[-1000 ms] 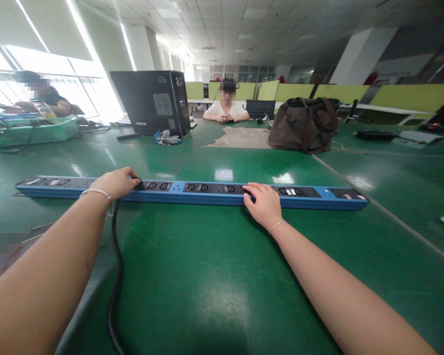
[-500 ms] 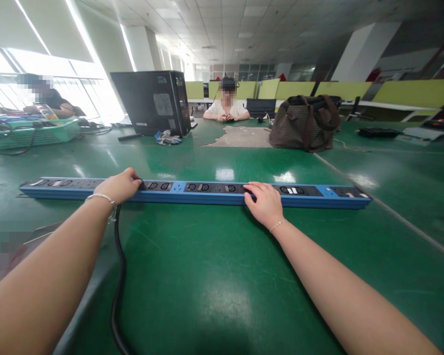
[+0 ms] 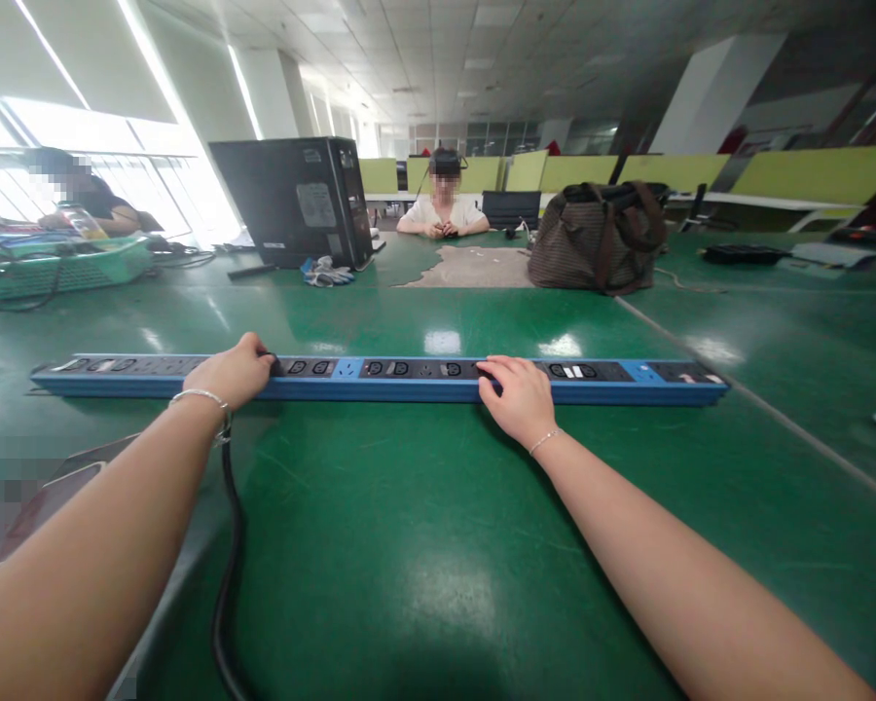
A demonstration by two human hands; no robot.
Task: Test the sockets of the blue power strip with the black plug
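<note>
A long blue power strip with black and blue sockets lies across the green table. My left hand is closed on a black plug at the strip, left of its middle; the fingers hide most of the plug. From beneath that hand a black cable runs down toward the near edge. My right hand rests on the strip right of its middle, thumb against the front side and fingers over the top, gripping it.
Behind the strip stand a black computer case, gloves and a brown bag. A green basket is at the left. One person sits across the table, another at far left. A flat object lies near my left forearm.
The view has shifted slightly, so the scene sits a little further left. Both hands keep their places on the strip.
</note>
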